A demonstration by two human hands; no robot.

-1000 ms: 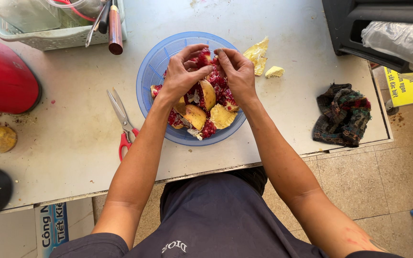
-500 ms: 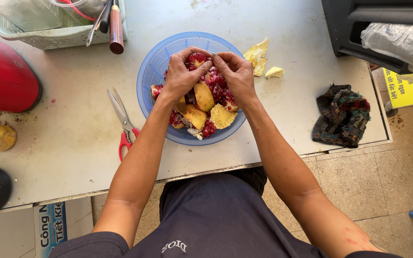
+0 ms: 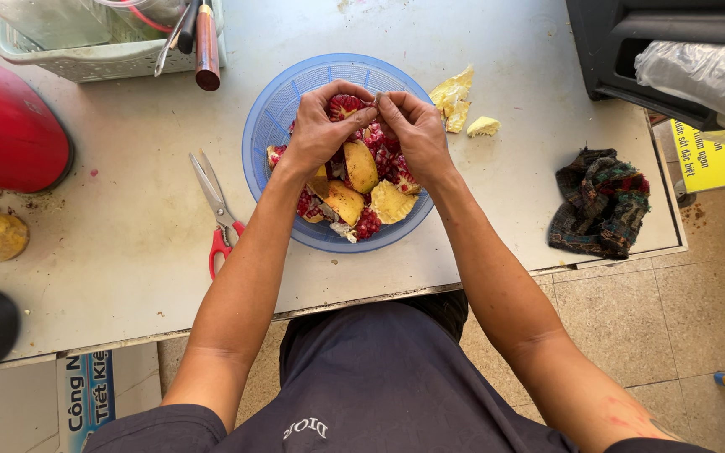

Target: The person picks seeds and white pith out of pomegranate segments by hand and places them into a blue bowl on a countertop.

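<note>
A round blue plastic strainer basket sits on the white table and holds several broken pomegranate pieces with red seeds and yellow rind. Over its far half, my left hand is closed around a red pomegranate chunk. My right hand meets it at the fingertips and pinches a small bit of the same chunk. Both hands hover just above the pile in the basket.
Red-handled scissors lie left of the basket. Yellow peel scraps sit at its far right, a dark crumpled cloth near the table's right edge. A grey tray with tools stands at the back left, beside a red appliance.
Both hands have stayed over the basket, working the chunk; the fingertips have drawn closer together at its top. Nothing else on the table has moved.
</note>
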